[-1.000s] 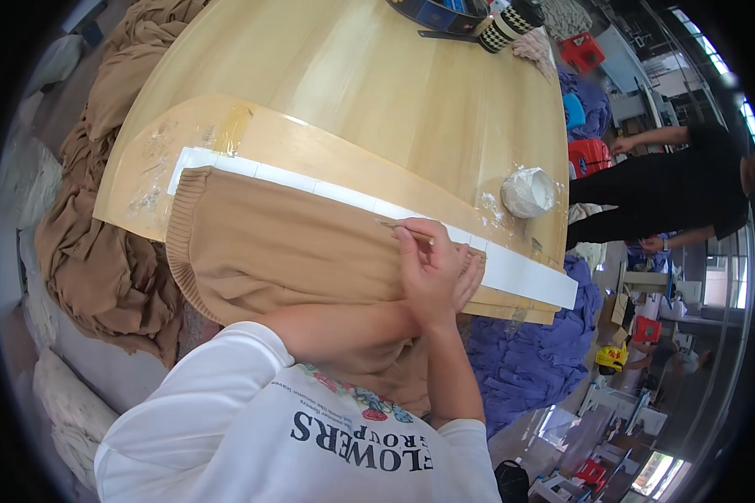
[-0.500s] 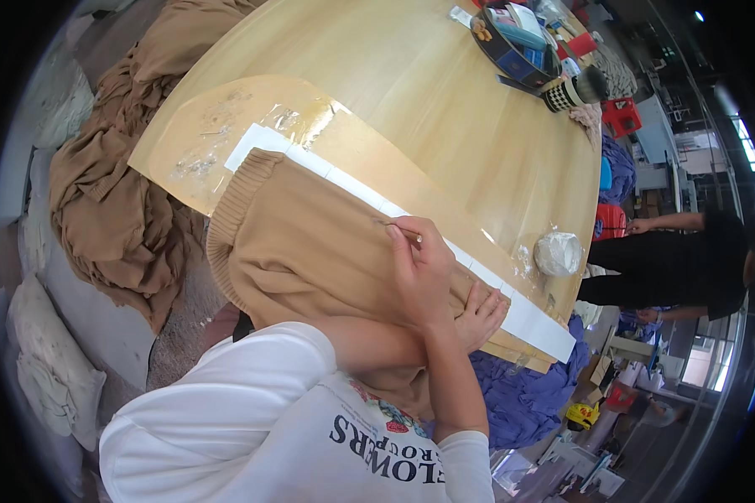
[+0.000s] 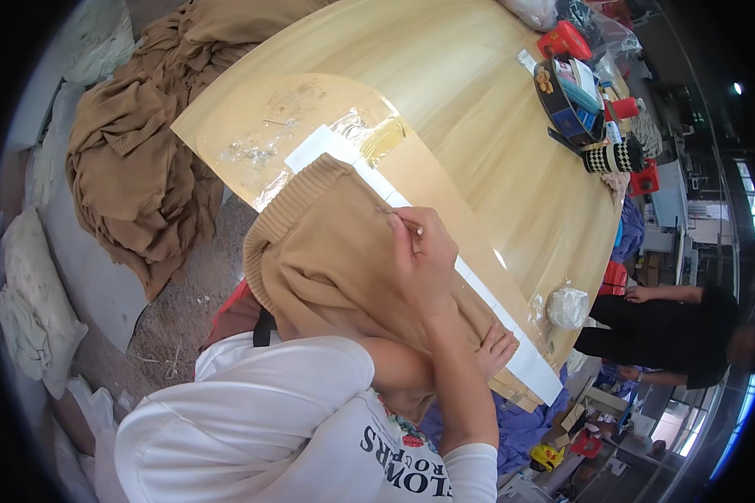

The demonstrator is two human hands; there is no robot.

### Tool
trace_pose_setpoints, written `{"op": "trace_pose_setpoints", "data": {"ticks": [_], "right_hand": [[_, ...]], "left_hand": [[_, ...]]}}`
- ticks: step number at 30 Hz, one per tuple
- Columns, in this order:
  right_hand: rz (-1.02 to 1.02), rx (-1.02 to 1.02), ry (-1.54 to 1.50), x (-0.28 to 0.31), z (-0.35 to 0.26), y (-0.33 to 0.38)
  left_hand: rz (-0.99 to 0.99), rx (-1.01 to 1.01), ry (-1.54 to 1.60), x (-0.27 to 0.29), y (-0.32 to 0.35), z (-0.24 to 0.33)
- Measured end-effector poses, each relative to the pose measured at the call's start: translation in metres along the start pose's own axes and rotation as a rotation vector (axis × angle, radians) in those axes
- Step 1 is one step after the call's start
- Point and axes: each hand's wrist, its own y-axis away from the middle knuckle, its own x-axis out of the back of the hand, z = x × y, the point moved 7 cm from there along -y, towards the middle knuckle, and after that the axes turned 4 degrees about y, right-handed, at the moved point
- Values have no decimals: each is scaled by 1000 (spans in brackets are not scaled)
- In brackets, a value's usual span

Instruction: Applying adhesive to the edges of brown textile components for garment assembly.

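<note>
A tan knitted garment [image 3: 319,226] with a ribbed band lies over the near edge of the table, along a white strip [image 3: 470,281] with marked lines. My right hand [image 3: 426,256] is pinched round a slim tool [image 3: 412,228] with a thin tip and a pale butt end. The tip meets the knit near its edge by the strip; what it catches there is too small to tell. Crossed beneath my right forearm, my left hand [image 3: 497,348] lies with fingers stretched out on the garment at its right end, beside the strip.
A tan board [image 3: 310,101] with clear tape lies under the strip. Farther right are a white wrapped ball [image 3: 568,308], a dark box of supplies [image 3: 566,105] and a checkered cylinder [image 3: 612,157]. Brown knits [image 3: 134,168] are heaped at left. A person in black [image 3: 663,335] stands beyond the table.
My right hand has slid along the strip with the tool, closer to the ribbed band. My left hand stays at the garment's right end. The whole view has shifted.
</note>
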Motion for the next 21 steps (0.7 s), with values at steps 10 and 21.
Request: {"op": "trace_pose_setpoints", "data": {"ticks": [10, 21], "right_hand": [[395, 20, 69, 138, -31, 26], [778, -349, 151, 254, 66, 151]], "left_hand": [[-6, 77, 210, -31, -12, -1], [-1170, 942, 2149, -211, 330, -334]]}}
